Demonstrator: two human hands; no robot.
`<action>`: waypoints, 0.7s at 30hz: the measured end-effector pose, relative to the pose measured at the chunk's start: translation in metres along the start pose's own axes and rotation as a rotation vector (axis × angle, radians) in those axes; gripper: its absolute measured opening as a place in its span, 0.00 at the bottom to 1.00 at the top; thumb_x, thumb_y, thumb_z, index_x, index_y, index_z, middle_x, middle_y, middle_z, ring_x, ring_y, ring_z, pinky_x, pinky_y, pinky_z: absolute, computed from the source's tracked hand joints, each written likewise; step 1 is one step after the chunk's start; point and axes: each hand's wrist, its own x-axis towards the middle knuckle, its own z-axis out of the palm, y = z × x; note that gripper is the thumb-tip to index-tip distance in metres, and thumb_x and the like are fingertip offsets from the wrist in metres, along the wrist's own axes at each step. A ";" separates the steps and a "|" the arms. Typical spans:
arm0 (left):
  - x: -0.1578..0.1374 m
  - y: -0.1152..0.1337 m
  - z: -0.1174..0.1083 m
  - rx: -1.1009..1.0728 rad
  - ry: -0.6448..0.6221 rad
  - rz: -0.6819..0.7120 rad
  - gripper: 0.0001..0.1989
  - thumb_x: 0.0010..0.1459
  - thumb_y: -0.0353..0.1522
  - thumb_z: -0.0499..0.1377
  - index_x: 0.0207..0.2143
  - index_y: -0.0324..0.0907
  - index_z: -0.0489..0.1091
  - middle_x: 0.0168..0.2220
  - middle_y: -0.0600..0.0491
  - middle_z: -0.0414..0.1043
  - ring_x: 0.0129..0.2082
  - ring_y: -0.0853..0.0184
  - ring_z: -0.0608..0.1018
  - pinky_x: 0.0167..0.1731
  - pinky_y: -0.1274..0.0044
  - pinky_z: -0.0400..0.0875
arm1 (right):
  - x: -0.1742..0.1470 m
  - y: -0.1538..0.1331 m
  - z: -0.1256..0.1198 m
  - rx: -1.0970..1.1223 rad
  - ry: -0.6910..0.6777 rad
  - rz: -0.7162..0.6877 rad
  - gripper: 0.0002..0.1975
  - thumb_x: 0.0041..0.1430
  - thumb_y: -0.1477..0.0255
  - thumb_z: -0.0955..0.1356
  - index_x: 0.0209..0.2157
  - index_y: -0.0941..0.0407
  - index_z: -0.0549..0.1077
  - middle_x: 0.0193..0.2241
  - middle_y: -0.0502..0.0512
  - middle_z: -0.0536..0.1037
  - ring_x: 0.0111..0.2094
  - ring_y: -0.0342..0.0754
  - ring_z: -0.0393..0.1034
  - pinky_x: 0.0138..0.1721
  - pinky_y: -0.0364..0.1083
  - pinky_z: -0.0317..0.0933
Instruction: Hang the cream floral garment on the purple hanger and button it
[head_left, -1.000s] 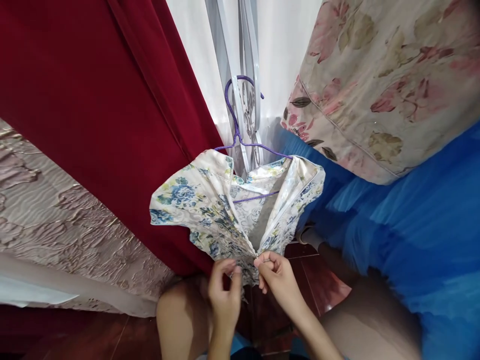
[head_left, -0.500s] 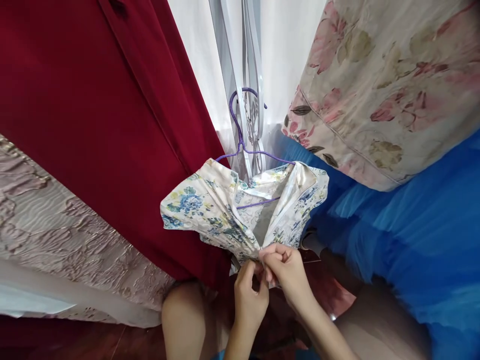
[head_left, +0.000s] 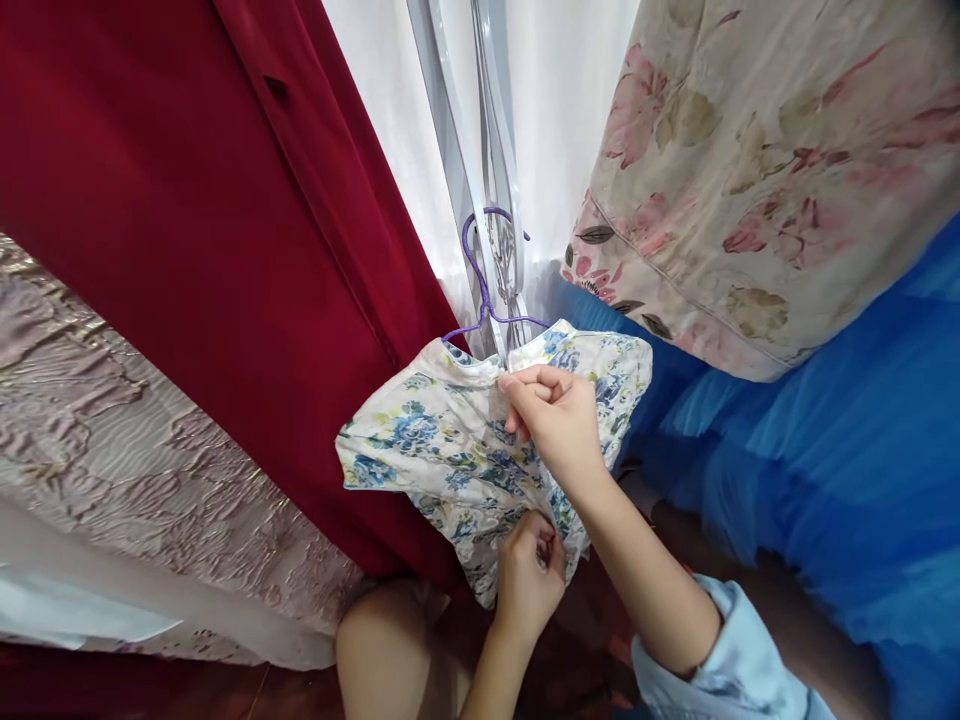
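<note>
A sleeveless white top (head_left: 420, 430) with blue and yellow-green flowers hangs on a purple hanger (head_left: 484, 270). At the neckline, my right hand (head_left: 551, 410) is closed in a pinch on the top's edge, where the two sides meet. Whether a zip pull is between those fingers is hidden. Lower down, my left hand (head_left: 531, 570) pinches the fabric along the same centre line. Between the two hands the sides of the opening lie together.
The hanger hooks near pale grey metal bars (head_left: 457, 130). Red cloth (head_left: 225, 250) hangs on the left beside a textured pink-gold fabric (head_left: 150, 480). To the right are a floral cream garment (head_left: 720, 200) and blue tulle (head_left: 750, 450). A bare knee (head_left: 390, 640) shows below.
My right hand has moved up from beside my left hand to the neckline, and the top's open front edges have come together. My left hand stays low, slightly further right.
</note>
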 end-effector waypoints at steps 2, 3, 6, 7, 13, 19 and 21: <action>-0.002 -0.009 0.001 0.011 0.002 -0.017 0.06 0.55 0.24 0.55 0.29 0.42 0.62 0.25 0.57 0.64 0.25 0.70 0.71 0.28 0.80 0.63 | 0.001 0.000 -0.001 0.025 -0.020 -0.013 0.11 0.57 0.66 0.72 0.28 0.60 0.75 0.12 0.46 0.72 0.11 0.37 0.57 0.14 0.38 0.51; -0.003 -0.012 -0.001 0.011 0.005 -0.030 0.06 0.55 0.24 0.55 0.29 0.42 0.62 0.26 0.57 0.64 0.26 0.70 0.71 0.29 0.80 0.64 | 0.002 0.000 -0.001 0.036 -0.034 -0.013 0.10 0.57 0.66 0.72 0.28 0.59 0.75 0.12 0.46 0.72 0.11 0.37 0.57 0.15 0.37 0.52; -0.002 -0.018 -0.010 -0.009 -0.020 -0.066 0.05 0.57 0.25 0.54 0.30 0.42 0.62 0.28 0.56 0.66 0.27 0.69 0.72 0.31 0.79 0.66 | 0.002 -0.003 -0.002 0.058 -0.066 -0.005 0.10 0.58 0.67 0.71 0.28 0.59 0.75 0.12 0.45 0.72 0.12 0.37 0.58 0.16 0.37 0.54; -0.001 -0.017 -0.012 -0.012 -0.044 -0.071 0.05 0.57 0.25 0.54 0.30 0.42 0.62 0.28 0.56 0.66 0.28 0.69 0.72 0.31 0.79 0.66 | 0.003 -0.004 -0.002 0.064 -0.068 -0.006 0.10 0.58 0.67 0.71 0.28 0.59 0.75 0.12 0.45 0.72 0.12 0.37 0.58 0.16 0.37 0.54; 0.007 0.013 -0.027 0.193 -0.277 -0.001 0.07 0.51 0.22 0.57 0.30 0.42 0.66 0.25 0.56 0.67 0.25 0.67 0.71 0.25 0.77 0.61 | 0.003 -0.001 0.004 0.101 -0.066 -0.033 0.10 0.59 0.67 0.71 0.28 0.58 0.73 0.13 0.44 0.71 0.13 0.36 0.56 0.16 0.38 0.52; 0.057 0.076 -0.104 0.100 -0.018 0.331 0.05 0.63 0.26 0.59 0.36 0.43 0.72 0.34 0.54 0.75 0.31 0.70 0.75 0.34 0.78 0.69 | -0.003 0.006 -0.006 0.088 -0.062 -0.001 0.10 0.58 0.67 0.71 0.28 0.58 0.72 0.12 0.43 0.70 0.13 0.37 0.57 0.17 0.38 0.53; 0.085 0.096 -0.133 0.125 0.267 0.445 0.10 0.63 0.26 0.59 0.46 0.44 0.74 0.45 0.51 0.75 0.39 0.68 0.77 0.37 0.78 0.71 | -0.007 0.005 -0.010 0.081 -0.083 0.001 0.11 0.58 0.66 0.71 0.28 0.58 0.72 0.12 0.44 0.70 0.13 0.37 0.57 0.17 0.38 0.53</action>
